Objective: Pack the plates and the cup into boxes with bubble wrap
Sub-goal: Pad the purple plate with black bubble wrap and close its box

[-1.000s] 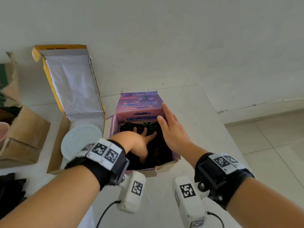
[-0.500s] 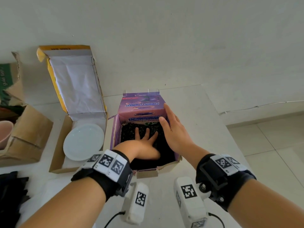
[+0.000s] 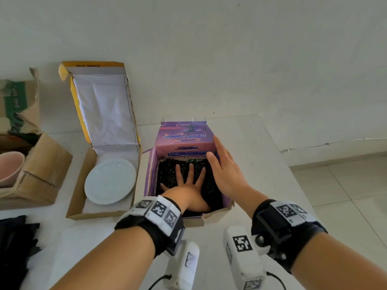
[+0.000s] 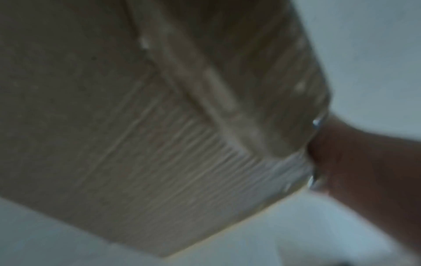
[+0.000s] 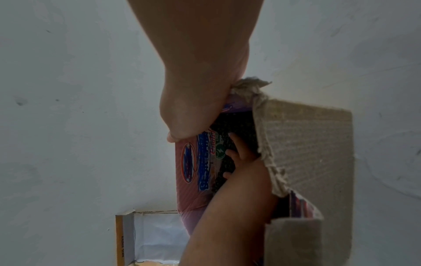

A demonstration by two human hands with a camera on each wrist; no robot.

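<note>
A purple box (image 3: 151,174) stands open in the middle of the table, lined with black bubble wrap (image 3: 167,174). My left hand (image 3: 188,181) lies flat inside it, fingers spread, pressing down on the wrap; the right wrist view shows those fingers (image 5: 239,153) on the dark wrap. My right hand (image 3: 222,170) holds the box's right wall, thumb inside and fingers along the outside. A white plate (image 3: 110,181) lies in the open yellow-edged box (image 3: 79,206) to the left. A pink cup (image 3: 9,168) shows at the far left. The left wrist view is blurred cardboard (image 4: 136,126).
A torn brown box (image 3: 41,170) stands beside the cup at the left edge. A heap of black bubble wrap (image 3: 14,243) lies at the near left. The table's right edge (image 3: 278,155) runs close past the purple box, with tiled floor beyond.
My left hand has gone from curled and tucked in the black wrap to flat with fingers spread. The right hand has stayed on the box's right wall.
</note>
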